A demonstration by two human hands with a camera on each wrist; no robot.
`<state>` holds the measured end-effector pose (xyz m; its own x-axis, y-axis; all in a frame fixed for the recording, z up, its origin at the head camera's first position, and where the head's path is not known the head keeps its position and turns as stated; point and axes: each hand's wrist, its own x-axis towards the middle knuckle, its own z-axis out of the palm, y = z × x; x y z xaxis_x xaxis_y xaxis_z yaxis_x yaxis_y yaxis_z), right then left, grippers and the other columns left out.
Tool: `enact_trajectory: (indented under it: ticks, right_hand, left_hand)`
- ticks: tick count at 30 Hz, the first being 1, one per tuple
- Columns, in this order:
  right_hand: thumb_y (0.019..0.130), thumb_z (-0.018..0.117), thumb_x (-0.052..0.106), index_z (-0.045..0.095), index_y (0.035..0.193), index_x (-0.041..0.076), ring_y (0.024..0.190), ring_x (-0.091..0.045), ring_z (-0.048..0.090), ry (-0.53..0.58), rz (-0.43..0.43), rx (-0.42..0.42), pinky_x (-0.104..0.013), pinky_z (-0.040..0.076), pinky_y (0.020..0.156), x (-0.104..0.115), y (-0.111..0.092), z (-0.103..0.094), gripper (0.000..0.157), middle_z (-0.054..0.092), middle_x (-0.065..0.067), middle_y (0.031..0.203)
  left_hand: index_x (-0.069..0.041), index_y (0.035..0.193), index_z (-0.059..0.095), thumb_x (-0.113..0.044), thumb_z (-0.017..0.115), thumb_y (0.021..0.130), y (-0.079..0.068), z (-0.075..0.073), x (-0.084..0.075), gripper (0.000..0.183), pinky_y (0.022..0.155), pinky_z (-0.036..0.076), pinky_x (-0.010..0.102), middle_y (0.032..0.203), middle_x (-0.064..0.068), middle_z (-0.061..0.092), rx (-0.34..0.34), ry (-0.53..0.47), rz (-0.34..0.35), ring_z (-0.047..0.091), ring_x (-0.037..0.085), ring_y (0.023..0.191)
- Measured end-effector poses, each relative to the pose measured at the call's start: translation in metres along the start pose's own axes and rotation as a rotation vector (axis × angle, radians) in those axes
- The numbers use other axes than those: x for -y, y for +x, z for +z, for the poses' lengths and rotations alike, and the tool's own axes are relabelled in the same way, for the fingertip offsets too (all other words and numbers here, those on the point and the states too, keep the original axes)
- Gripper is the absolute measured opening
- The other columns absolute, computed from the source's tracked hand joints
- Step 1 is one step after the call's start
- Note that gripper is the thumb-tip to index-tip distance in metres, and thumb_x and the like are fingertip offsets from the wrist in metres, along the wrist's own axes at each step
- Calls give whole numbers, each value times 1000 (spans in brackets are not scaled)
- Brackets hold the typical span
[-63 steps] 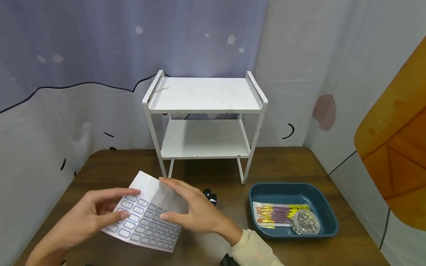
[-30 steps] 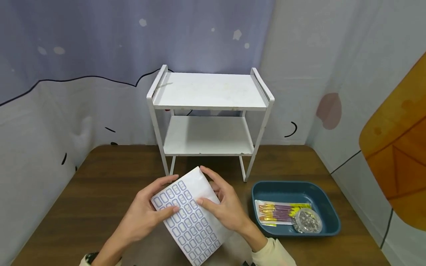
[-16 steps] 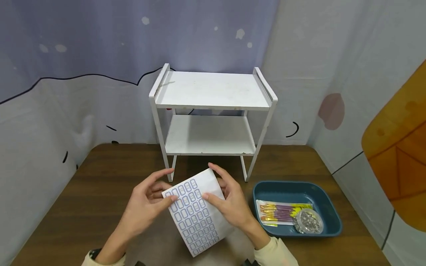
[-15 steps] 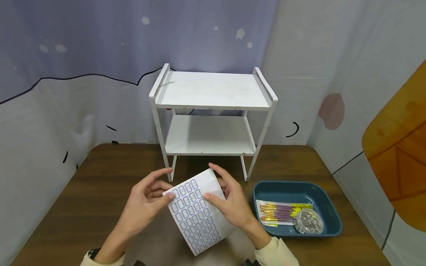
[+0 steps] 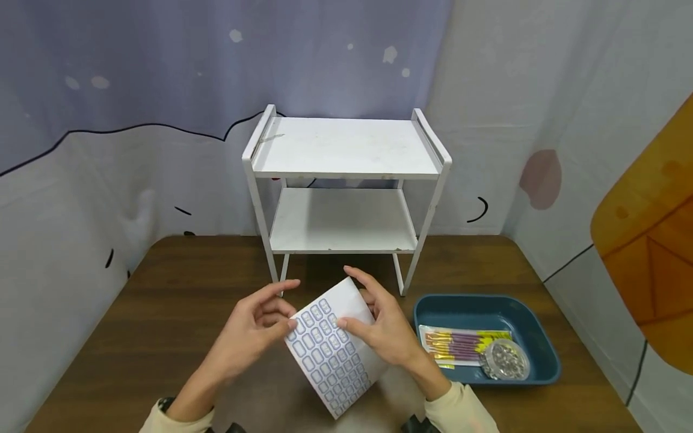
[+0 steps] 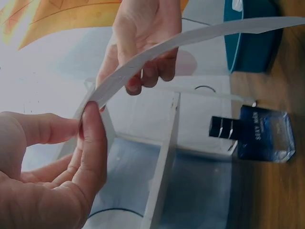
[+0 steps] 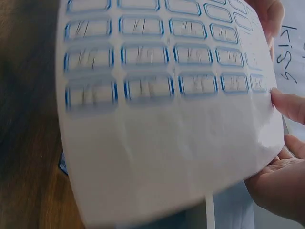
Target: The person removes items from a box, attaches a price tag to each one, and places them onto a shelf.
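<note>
A white sheet of blue-bordered sticker labels (image 5: pixel 330 355) is held tilted above the table between both hands. My left hand (image 5: pixel 251 328) pinches its upper left edge between thumb and fingers, as the left wrist view confirms. On the other side, my right hand (image 5: pixel 387 328) grips the sheet with the thumb on the front and the other fingers behind. Rows of labels fill one part of the sheet (image 7: pixel 157 143); the strip near the right thumb is blank. A dark blue perfume bottle (image 6: pixel 267 133) stands on the table, hidden behind the sheet in the head view.
To the right, a teal tray (image 5: pixel 547 355) holds a pack of brushes (image 5: pixel 460 346) and a round clear container of silvery bits (image 5: pixel 506 359). A white two-tier shelf (image 5: pixel 346 147) stands at the back of the brown wooden table (image 5: pixel 135 349).
Both hands have carried the label sheet to the right and turned it. The left thumb has slid from over the labels to the sheet's edge. Lately the sheet shifts only slightly rightward.
</note>
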<state>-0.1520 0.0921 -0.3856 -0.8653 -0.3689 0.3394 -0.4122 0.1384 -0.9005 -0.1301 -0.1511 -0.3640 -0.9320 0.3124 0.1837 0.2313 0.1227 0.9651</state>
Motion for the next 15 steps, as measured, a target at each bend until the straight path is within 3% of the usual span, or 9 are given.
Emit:
enact_trajectory:
  ticks: [5, 10, 12, 15]
  right_hand:
    - [82, 77, -2, 50, 143, 8, 89, -17, 64, -88, -52, -148, -27, 55, 76, -2, -1, 1, 67, 67, -17, 105]
    - [81, 79, 0, 68, 123, 5, 112, -20, 57, -197, -124, -397, -27, 48, 94, 5, -4, 7, 43, 63, -10, 122]
    - [81, 79, 0, 71, 117, 5, 110, -18, 57, -212, -169, -431, -27, 47, 93, 9, -7, 10, 37, 64, -8, 117]
    - [81, 78, -1, 73, 112, 5, 97, -17, 61, -226, -241, -409, -26, 50, 85, 14, -11, 12, 32, 65, -6, 104]
  left_hand:
    - [12, 138, 49, 12, 61, 86, 1, 9, 1, 54, 67, 59, 28, 93, 16, 65, 25, -59, -60, 69, 10, 79]
    - [14, 130, 55, 9, 65, 86, 3, 24, -2, 45, 68, 60, 28, 94, 14, 65, -61, -124, -85, 69, 10, 80]
    - [14, 126, 58, 8, 66, 86, 3, 30, -4, 42, 68, 61, 29, 94, 13, 66, -105, -158, -94, 69, 10, 80]
    - [15, 122, 60, 8, 67, 86, 6, 39, -5, 38, 69, 61, 29, 92, 9, 67, -137, -204, -89, 70, 11, 80]
